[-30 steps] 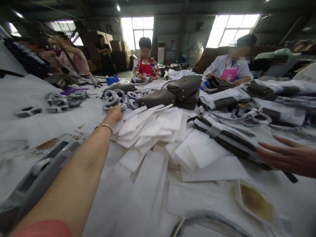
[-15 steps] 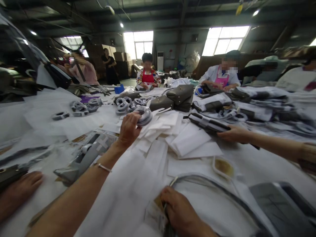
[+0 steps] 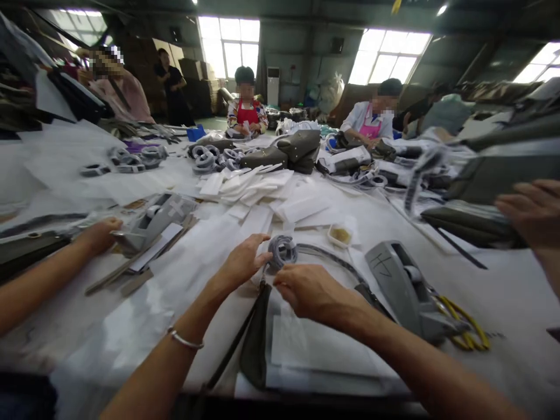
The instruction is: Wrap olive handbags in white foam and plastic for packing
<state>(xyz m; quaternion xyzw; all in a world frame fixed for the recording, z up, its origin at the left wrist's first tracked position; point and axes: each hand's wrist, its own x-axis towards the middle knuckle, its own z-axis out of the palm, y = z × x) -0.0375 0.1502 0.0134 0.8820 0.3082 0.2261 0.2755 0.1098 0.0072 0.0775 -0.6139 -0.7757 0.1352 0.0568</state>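
Big white-covered table (image 3: pixel 481 280) w/ paper sheets. Grey tape dispenser (image 3: pixel 405 289) just right of my hands. My left hand (image 3: pixel 240 265) pinches the coiled grey strap (image 3: pixel 282 251), centre front; right hand (image 3: pixel 308 290) curled loosely beside it, fingers half closed.

The left hand (image 3: pixel 242 262), which a second ago stretched far up the table to the pile of grey coiled straps, has drawn back to the lower centre of the frame with one coiled strap (image 3: pixel 282 251) at its fingertips. The right hand (image 3: pixel 306 289) has come in beside it, just below the coil. At the left edge, another person's hand (image 3: pixel 98 233) now rests on a grey tape dispenser (image 3: pixel 153 219).
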